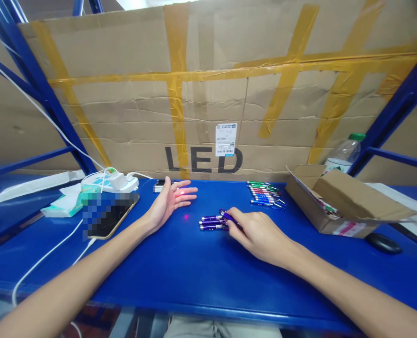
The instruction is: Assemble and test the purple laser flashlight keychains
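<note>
Well inside table edge [208, 311] — purple pens [211, 227] (hands [261, 232] apart).

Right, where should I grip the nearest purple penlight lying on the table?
Take the nearest purple penlight by its slim barrel, probably from above and the near side: it lies flat, roughly left to right, with other purple penlights along its far side and the right hand by its right end.
</note>
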Available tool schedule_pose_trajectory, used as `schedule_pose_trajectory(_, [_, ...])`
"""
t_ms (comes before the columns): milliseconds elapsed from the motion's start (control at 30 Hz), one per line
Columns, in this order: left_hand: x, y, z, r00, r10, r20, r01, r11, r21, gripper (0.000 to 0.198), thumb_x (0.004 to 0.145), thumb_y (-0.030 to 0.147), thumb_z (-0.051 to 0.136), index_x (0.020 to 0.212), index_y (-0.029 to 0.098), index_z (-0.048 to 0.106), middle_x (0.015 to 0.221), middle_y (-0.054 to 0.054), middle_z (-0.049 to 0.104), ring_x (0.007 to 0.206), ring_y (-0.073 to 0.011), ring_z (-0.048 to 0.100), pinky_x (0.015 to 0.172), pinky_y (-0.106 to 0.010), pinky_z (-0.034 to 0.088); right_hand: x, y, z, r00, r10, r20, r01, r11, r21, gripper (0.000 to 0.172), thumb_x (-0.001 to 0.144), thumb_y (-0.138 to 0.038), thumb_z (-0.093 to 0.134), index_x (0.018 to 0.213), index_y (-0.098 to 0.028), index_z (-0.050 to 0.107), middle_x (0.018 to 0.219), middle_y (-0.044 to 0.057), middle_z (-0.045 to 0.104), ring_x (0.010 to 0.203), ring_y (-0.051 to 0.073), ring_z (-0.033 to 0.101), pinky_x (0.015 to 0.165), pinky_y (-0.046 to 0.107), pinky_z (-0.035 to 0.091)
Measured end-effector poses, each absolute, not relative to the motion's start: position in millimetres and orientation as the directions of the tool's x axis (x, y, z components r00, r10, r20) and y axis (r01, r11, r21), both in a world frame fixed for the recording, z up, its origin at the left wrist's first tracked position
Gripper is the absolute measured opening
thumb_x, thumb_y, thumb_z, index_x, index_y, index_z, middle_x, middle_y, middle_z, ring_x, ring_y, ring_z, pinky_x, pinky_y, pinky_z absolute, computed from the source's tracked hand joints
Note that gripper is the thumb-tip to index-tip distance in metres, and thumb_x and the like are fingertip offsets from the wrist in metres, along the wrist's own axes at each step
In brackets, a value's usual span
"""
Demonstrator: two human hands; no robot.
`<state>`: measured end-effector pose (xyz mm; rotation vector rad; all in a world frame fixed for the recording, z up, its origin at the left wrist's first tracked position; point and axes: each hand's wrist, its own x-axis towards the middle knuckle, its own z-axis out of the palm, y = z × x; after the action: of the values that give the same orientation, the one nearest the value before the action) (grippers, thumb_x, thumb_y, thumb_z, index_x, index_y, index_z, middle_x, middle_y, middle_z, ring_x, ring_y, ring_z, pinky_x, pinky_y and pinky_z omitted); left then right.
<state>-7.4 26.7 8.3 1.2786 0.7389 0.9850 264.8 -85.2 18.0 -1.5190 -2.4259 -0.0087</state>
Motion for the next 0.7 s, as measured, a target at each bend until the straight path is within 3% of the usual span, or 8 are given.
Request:
schedule_pose_trajectory(267, [-6.0, 25.6, 8.8, 0.424, 0.904, 0.064, -0.204, 0.026, 0.979, 0.085, 0.103, 0.082, 0.031, 0.147, 0.014, 0.058, 0.147, -0.023, 0.068, 0.133, -0.0369, 0.066, 0.11, -0.048, 0.049, 263.3, -85.1, 16.7, -0.433, 0.883, 0.183, 0.886, 0.454, -0.092, 0.017, 0.109, -0.028, 0.046, 0.101, -0.021, 0.06, 0.078, 0.003, 0.075, 0.065, 0.02, 0.068, 0.06, 0.034, 0.018])
schedule_pose_trajectory(533, [-4.8, 25.5, 7.2, 0.463, 0.886, 0.035, -0.184, 0.058, 0.981, 0.088, 0.102, 0.083, 0.027, 0.146, 0.016, 0.061, 0.143, -0.021, 0.071, 0.134, -0.0371, 0.065, 0.114, -0.05, 0.046, 264.7, -79.9, 15.5, -0.215, 0.956, 0.198, 0.964, 0.24, -0.11, 0.022, 0.111, -0.033, 0.043, 0.106, -0.021, 0.06, 0.079, 0.006, 0.077, 0.067, 0.024, 0.071, 0.059, 0.034, 0.017])
schedule_pose_trajectory(700, [-7.1, 27.2, 6.5, 0.475, 0.879, 0.034, -0.189, 0.064, 0.98, 0.088, 0.102, 0.082, 0.027, 0.146, 0.014, 0.063, 0.149, -0.021, 0.067, 0.138, -0.0383, 0.062, 0.117, -0.052, 0.044, 261.5, -82.5, 15.2, -0.253, 0.953, 0.165, 0.951, 0.277, -0.141, 0.02, 0.11, -0.032, 0.045, 0.104, -0.022, 0.061, 0.08, 0.005, 0.077, 0.068, 0.024, 0.071, 0.059, 0.034, 0.017])
